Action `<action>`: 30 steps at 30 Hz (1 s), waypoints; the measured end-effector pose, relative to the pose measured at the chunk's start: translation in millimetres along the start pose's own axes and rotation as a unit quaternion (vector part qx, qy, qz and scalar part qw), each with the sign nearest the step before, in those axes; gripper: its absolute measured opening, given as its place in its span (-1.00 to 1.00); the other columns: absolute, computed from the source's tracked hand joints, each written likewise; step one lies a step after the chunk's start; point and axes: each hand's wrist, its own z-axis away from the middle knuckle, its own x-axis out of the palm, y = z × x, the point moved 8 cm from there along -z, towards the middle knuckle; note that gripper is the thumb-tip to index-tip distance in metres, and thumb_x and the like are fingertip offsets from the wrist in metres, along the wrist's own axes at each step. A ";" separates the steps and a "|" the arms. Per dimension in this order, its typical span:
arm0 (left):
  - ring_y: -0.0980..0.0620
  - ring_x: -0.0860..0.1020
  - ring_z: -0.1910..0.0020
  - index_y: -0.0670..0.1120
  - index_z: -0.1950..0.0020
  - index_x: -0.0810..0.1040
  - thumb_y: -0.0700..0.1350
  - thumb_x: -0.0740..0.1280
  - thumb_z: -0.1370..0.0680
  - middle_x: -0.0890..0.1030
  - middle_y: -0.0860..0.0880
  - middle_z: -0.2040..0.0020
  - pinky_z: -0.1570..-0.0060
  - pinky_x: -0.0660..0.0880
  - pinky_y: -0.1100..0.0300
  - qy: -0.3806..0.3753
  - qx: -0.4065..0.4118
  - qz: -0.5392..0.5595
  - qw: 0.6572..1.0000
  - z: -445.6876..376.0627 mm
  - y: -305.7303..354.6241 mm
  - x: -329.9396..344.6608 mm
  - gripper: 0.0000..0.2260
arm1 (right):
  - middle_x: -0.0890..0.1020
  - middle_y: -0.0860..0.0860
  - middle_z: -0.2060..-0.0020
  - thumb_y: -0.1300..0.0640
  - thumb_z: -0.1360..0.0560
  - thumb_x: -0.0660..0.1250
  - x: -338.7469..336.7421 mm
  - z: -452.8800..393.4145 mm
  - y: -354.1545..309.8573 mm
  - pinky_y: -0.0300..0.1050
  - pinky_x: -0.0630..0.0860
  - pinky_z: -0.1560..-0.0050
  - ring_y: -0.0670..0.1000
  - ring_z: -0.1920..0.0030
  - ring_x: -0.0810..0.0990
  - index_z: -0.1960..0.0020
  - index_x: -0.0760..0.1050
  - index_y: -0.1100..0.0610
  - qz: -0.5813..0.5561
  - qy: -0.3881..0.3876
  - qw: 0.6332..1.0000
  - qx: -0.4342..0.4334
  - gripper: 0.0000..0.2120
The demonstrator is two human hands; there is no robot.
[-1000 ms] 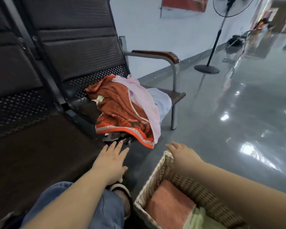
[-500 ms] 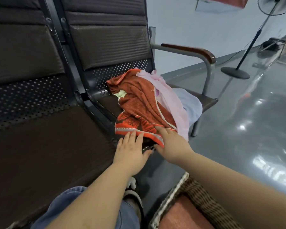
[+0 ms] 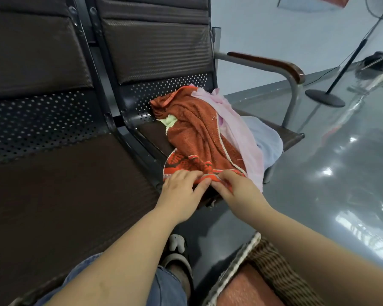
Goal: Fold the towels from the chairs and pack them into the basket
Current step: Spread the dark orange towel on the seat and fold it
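Now, since a second ago, both hands have been brought off the basket side and onto the towel pile, so the pick-up of the next towel is judged to be starting.

At nine o'clock, a dark brown padded bench seat (image 3: 60, 195) with a perforated metal back is seen, bare of towels where visible. Just below centre, the left hand (image 3: 181, 191) is laid on the near hem of the crumpled rust-orange terry towel (image 3: 195, 138), its fingers slightly bent; a firm pinch cannot be told. Beside it, at about five o'clock from the towel's middle, the right hand (image 3: 234, 188) is curled over the same patterned hem, which appears to be gripped. The orange towel lies on the second seat (image 3: 150, 135), with a pale pink towel (image 3: 237, 129) draped over its right edge and a light blue towel (image 3: 268, 142) beyond that.

At five o'clock, the brown woven wicker basket (image 3: 272, 270) stands on the floor, a folded salmon towel (image 3: 243, 290) already inside.

At three o'clock a glossy grey floor (image 3: 329, 184) is spread out, and at one o'clock a black fan stand (image 3: 325, 98) is set by the pale wall.
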 end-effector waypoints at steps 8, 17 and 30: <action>-0.11 0.59 -0.04 -0.10 -0.09 0.57 0.23 0.29 -0.49 0.63 -0.20 -0.07 -0.08 0.49 0.01 -0.014 -0.227 0.616 0.754 25.2 1.8 -3.0 -0.57 | 0.60 -0.08 0.32 0.00 -0.53 0.31 -2.6 29.5 -66.9 -0.27 0.44 0.16 -0.15 0.27 0.54 0.20 0.47 -0.07 -0.147 -0.034 0.989 -0.013 -0.86; -0.01 0.64 0.32 -0.20 0.01 0.56 -0.37 0.24 -0.50 0.66 -0.16 0.21 0.24 0.59 0.15 -0.111 -0.203 0.620 0.750 75.2 16.0 -31.7 -0.84 | 0.64 0.06 -0.05 -0.04 -0.42 0.44 15.7 33.0 -43.9 -0.03 0.56 -0.09 0.03 -0.02 0.63 -0.22 0.48 0.11 -0.411 -0.005 0.882 0.232 -0.56; -0.19 0.65 0.15 -0.17 -0.15 0.61 0.00 0.35 -0.50 0.68 -0.23 0.08 0.13 0.59 0.00 0.057 -0.345 0.656 0.669 124.8 -38.7 -73.8 -0.68 | 0.68 0.06 0.10 0.39 -0.48 0.31 42.7 61.1 -154.3 -0.17 0.55 -0.04 -0.01 0.11 0.63 -0.03 0.59 0.11 -0.385 -0.134 0.908 0.098 -0.75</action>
